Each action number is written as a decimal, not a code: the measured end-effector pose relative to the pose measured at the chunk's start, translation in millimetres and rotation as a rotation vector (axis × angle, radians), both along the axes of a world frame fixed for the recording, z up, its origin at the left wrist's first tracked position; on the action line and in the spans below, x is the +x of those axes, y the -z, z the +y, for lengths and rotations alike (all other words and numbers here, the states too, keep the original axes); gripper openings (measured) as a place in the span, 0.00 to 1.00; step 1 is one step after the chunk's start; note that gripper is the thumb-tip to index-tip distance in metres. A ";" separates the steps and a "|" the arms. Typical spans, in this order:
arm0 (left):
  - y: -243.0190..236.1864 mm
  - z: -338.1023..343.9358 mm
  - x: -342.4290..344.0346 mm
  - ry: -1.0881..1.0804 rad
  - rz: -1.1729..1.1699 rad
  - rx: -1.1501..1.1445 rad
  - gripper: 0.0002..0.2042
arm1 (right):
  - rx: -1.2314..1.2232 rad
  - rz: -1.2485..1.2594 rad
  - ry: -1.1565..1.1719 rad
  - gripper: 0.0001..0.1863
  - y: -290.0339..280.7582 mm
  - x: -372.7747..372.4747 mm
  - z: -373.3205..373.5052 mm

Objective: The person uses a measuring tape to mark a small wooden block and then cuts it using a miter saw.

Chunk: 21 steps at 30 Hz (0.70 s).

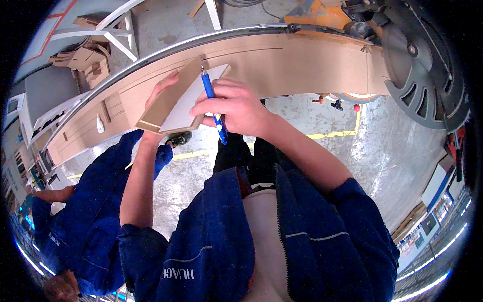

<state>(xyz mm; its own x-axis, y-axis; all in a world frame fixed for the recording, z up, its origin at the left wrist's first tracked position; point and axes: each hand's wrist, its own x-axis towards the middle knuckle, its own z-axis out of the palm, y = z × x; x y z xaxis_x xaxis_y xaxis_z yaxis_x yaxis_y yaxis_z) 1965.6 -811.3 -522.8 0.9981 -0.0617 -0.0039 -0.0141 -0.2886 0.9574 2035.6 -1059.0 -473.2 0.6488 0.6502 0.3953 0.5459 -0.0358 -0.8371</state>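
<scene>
A shallow, open cardboard-brown piece with upright sides and a pale inner face [187,104] is held tilted over the workbench. My left hand [162,87] grips it from behind and below; its fingers show past the left side, the rest is hidden. In my right hand [239,106] is a blue pen [208,86], held across the fingers with its tip pointing away from me. That hand is closed around the pen and lies over the right edge of the piece; whether it presses on it I cannot tell.
A long brown-covered workbench [322,60] curves across in front of me. A circular saw [402,50] with a dark guard stands at its right end. On the left part lies a small white bottle [100,123]. A co-worker in blue clothing [95,201] stands close on my left.
</scene>
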 end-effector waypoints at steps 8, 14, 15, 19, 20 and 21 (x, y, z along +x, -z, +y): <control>34.8 1.3 4.6 -0.018 0.079 -0.218 0.30 | -0.083 -0.104 -0.064 0.24 27.5 17.9 -8.7; 16.7 -11.6 3.3 -0.095 0.246 -0.136 0.36 | -0.318 -0.244 -0.022 0.23 14.2 16.0 -10.9; 23.9 -4.6 -5.8 -0.109 0.287 -0.077 0.37 | -0.353 -0.278 -0.006 0.23 14.4 16.0 -11.3; 30.7 -0.8 -27.2 -0.125 0.611 -0.122 0.39 | -0.530 -0.309 0.018 0.19 21.6 17.3 -17.9; 28.4 -3.9 -31.0 -0.159 0.607 -0.172 0.40 | -0.560 -0.308 0.022 0.19 23.9 17.3 -19.2; 26.7 -8.2 -34.6 -0.193 0.603 -0.221 0.40 | -0.589 -0.307 0.027 0.20 26.3 17.8 -20.3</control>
